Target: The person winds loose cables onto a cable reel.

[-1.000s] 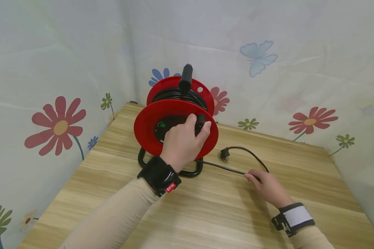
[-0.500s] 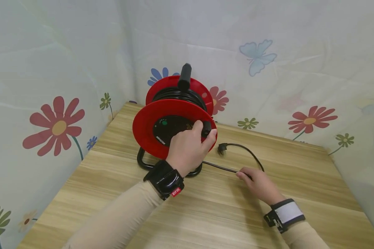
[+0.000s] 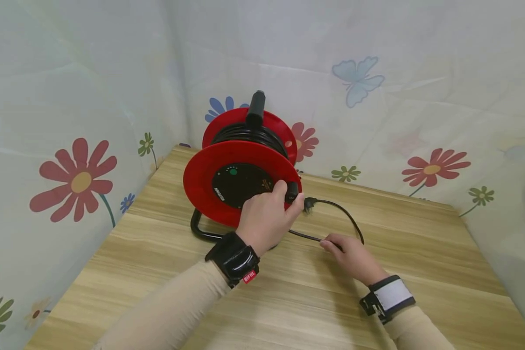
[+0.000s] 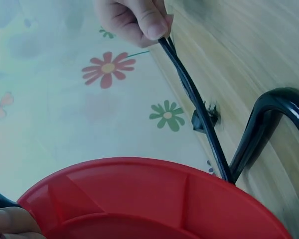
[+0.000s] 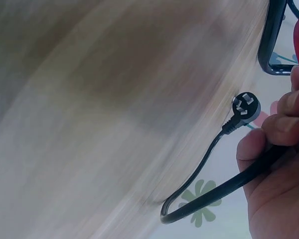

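A red cable reel (image 3: 197,180) with black cord wound between its two discs stands on a black tube frame (image 3: 203,235). My left hand (image 3: 264,216) grips the black crank knob (image 3: 291,191) at the front disc's right side. To the right, my right hand (image 3: 350,255) holds the black cord (image 3: 305,236) that runs out from under the reel. In the right wrist view the fingers curl round this cord, and its free end loops back to a three-pin plug (image 5: 246,106). The plug lies on the table close to the reel's right edge in the head view.
The reel's black carrying handle (image 3: 255,109) sticks up above the discs. A wood-grain table (image 3: 420,272) bears everything, and a pale cloth (image 3: 420,87) printed with flowers and a butterfly hangs behind it and at both sides.
My left hand has carried the crank knob right and downward, turning the front disc. My right hand has shifted left towards the reel with the cord, and the plug has slid slightly left.
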{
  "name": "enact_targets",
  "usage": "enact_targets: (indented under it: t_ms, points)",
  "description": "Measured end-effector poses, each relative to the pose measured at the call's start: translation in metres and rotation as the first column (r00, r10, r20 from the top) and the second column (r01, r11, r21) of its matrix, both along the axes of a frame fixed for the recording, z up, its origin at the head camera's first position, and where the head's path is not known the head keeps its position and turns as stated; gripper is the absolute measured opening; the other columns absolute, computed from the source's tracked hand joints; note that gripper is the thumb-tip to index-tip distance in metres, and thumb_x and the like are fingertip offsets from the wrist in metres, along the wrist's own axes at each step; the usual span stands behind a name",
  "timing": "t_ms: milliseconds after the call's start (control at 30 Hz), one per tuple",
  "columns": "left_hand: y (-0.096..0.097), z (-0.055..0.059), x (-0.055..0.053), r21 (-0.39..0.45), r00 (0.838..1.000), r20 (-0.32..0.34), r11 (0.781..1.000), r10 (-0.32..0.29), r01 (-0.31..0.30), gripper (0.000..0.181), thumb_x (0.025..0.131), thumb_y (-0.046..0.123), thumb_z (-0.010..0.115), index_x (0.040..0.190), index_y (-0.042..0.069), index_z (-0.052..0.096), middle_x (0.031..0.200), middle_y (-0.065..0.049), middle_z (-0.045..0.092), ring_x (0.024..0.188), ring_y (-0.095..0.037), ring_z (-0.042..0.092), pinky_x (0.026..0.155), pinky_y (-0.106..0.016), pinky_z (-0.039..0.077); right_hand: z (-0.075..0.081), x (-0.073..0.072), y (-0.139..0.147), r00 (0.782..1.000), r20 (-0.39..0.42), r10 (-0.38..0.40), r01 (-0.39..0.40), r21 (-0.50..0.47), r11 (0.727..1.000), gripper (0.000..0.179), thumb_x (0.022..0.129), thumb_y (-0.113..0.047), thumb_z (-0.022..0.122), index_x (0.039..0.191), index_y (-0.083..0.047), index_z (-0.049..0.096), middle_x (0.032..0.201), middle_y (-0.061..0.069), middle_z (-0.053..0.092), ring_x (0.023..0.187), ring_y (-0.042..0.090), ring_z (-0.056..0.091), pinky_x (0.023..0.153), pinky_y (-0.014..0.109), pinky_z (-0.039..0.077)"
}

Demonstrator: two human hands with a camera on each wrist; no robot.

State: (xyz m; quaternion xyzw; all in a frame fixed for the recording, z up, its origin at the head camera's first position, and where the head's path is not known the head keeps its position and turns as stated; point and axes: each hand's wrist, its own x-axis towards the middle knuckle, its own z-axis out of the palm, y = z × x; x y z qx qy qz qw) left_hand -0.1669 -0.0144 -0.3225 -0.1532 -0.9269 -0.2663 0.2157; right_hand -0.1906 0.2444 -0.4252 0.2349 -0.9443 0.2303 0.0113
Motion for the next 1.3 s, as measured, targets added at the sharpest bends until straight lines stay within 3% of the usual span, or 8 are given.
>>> enact_targets:
  t_ms: [367,867,1300]
  points:
    - [0.005,-0.023,0.010,-0.058,0.999,0.014,0.998,-0.035,0.035,0.038,0.096,0.049,0.041,0.082,0.014,0.044,0.048,0.003,0.044,0.038,-0.010,0.040,0.036,-0.022,0.031,0.003,-0.003,-0.015,1.000,0.025,0.011,-0.011,-0.016,1.000,0.023,0.096,-0.036,0.053,0.084,-0.020,0.064,0.069,-0.004,0.055,0.061,0.009,0.047,0.056,0.029,0.042]
    - [-0.002,-0.071,0.015,-0.137,0.997,0.071,0.991,-0.003,0.013,0.041,0.095,0.050,0.043,0.078,0.012,0.046,0.046,0.004,0.041,0.037,-0.011,0.039,0.035,-0.022,0.024,0.008,-0.002,-0.043,0.996,0.027,0.081,-0.080,-0.030,0.996,0.014,0.095,-0.029,0.057,0.085,-0.022,0.064,0.071,-0.006,0.055,0.063,0.008,0.049,0.057,0.029,0.044]
    - [-0.006,-0.079,0.015,-0.146,0.996,0.091,0.989,0.002,0.011,0.041,0.095,0.051,0.044,0.080,0.013,0.046,0.047,0.004,0.041,0.037,-0.012,0.038,0.035,-0.023,0.024,0.006,-0.004,-0.050,0.995,0.023,0.099,-0.099,-0.029,0.995,0.014,0.095,-0.028,0.057,0.086,-0.022,0.065,0.073,-0.005,0.060,0.066,0.008,0.051,0.061,0.030,0.048]
